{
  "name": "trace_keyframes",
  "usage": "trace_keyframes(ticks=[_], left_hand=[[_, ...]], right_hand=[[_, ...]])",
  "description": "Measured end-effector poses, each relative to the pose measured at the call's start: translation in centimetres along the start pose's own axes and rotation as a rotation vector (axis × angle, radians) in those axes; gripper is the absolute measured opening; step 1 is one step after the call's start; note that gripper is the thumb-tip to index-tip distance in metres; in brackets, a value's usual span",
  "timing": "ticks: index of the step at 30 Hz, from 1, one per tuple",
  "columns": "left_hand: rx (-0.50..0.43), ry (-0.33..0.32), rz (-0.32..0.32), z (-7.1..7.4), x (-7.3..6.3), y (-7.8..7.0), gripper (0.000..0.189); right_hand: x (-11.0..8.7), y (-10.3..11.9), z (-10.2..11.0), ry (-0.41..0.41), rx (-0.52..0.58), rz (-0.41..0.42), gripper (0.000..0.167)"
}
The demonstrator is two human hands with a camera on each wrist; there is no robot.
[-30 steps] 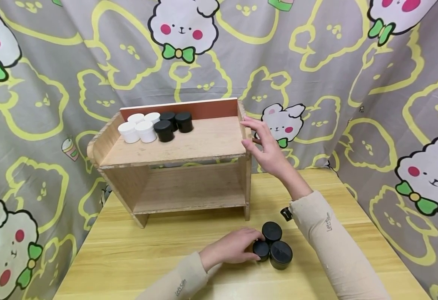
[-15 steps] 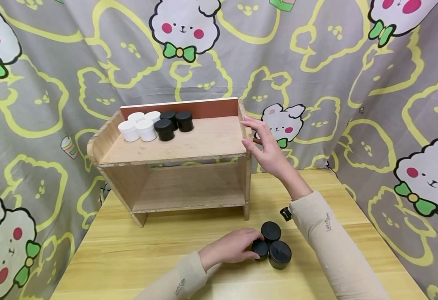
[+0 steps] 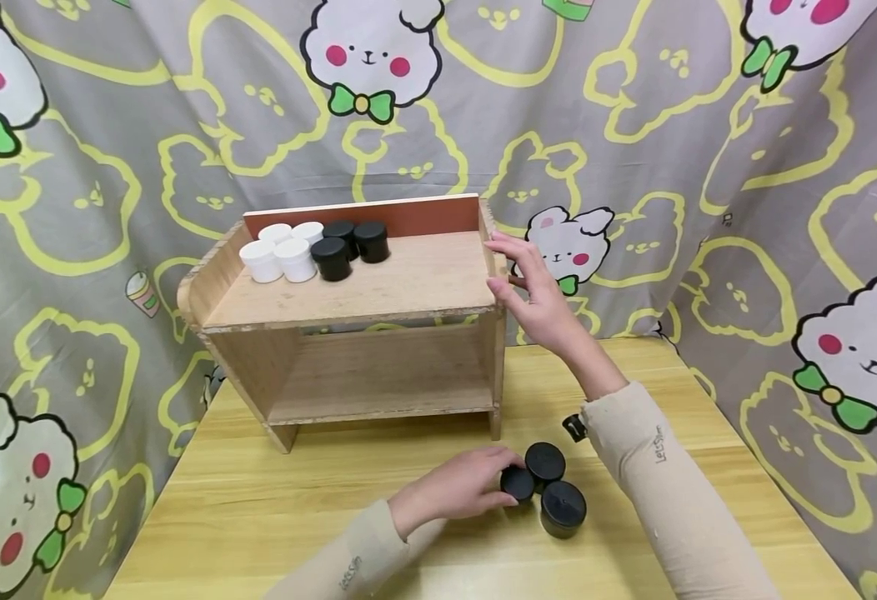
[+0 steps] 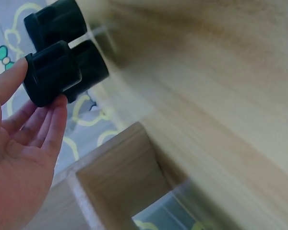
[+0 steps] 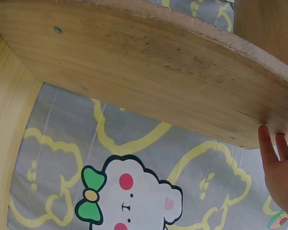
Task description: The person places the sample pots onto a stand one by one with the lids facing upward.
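In the head view my left hand (image 3: 464,485) pinches a small black lidded jar (image 3: 517,486) between thumb and fingers, low over the table. Two larger black jars (image 3: 563,508) stand just to its right. The left wrist view shows the thumb and fingertips on either side of the held jar (image 4: 52,74), with the other dark jars behind it. My right hand (image 3: 536,300) touches the upper right side panel of a small two-tier wooden shelf (image 3: 408,279). In the right wrist view, fairly straight fingers (image 5: 266,148) press against that panel's outer face.
On the shelf's top board, toward the left, stand several white jars (image 3: 296,260) and three black jars (image 3: 332,260). The lower board (image 3: 386,375) shows bare wood. A patterned curtain (image 3: 438,158) hangs behind the wooden table (image 3: 348,475). A black wrist device (image 3: 575,427) sits by the right sleeve.
My left hand has drawn the small black jar slightly to the left and away from the larger front jar. The right hand stays on the shelf's side.
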State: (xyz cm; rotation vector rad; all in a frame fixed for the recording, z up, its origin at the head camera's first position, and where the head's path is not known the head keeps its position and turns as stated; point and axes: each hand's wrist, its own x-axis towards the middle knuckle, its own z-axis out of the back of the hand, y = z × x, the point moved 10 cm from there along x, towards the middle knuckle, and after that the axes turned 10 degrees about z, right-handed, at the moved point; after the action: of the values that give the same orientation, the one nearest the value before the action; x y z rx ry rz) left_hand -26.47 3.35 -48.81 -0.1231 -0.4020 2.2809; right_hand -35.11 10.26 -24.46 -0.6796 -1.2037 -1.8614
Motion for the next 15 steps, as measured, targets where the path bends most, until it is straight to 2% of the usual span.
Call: trace_keyframes(ticks=[10, 15], left_hand=[[-0.051, -0.035, 0.022, 2.6, -0.6, 0.2, 0.04], [-0.053, -0.077, 0.027, 4.4, -1.1, 0.1, 0.04]], right_hand=[[0.1, 0.1, 0.0, -0.004, -0.007, -0.004, 0.045], [-0.1, -2.0, -0.2, -0.008, -0.021, 0.003, 0.047]])
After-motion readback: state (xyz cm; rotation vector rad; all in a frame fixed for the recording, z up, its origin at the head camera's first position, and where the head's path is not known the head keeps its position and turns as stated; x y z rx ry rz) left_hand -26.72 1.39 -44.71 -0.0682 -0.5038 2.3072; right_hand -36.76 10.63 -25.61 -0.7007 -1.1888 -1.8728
